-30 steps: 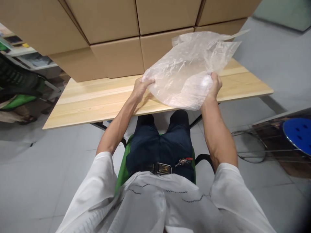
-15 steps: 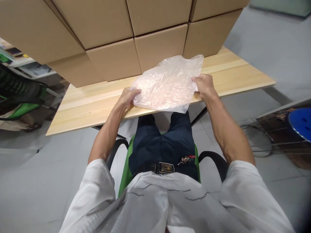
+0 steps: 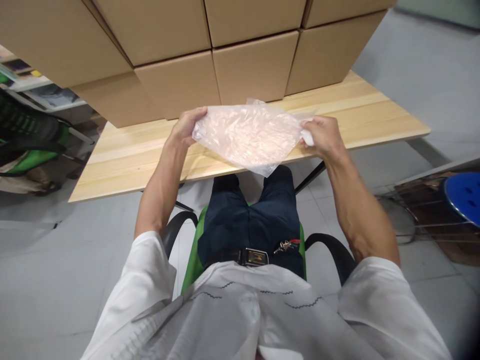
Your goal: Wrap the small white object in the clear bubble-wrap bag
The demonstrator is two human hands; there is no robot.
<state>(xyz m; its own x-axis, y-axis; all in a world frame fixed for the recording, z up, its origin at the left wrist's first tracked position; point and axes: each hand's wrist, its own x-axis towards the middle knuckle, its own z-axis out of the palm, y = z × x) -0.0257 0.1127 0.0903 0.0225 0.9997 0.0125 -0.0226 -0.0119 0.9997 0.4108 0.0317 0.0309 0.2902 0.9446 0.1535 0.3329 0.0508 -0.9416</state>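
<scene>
A crinkled, see-through plastic bag [image 3: 249,135] with a pale pinkish look is stretched between my two hands over the table's front edge. Whether anything lies inside it I cannot tell. My left hand [image 3: 188,125] grips its left end, thumb on top. At the other end, my right hand [image 3: 323,135] is closed on a bunched corner, and a white bit of it sticks out by the fingers. The bag's lower corner hangs past the wooden table [image 3: 131,160] above my knees.
Stacked cardboard boxes [image 3: 255,70] fill the back of the table. A green and black chair [image 3: 33,130] stands at the left by shelves. On the right is a blue round stool [image 3: 465,195] beside a wire rack. I sit in a green chair with black armrests [image 3: 330,250].
Both hands have drawn the bag tauter and narrower. My left hand has moved up and left, the right slightly right, bunching its corner. The bag's upper right flap has come down.
</scene>
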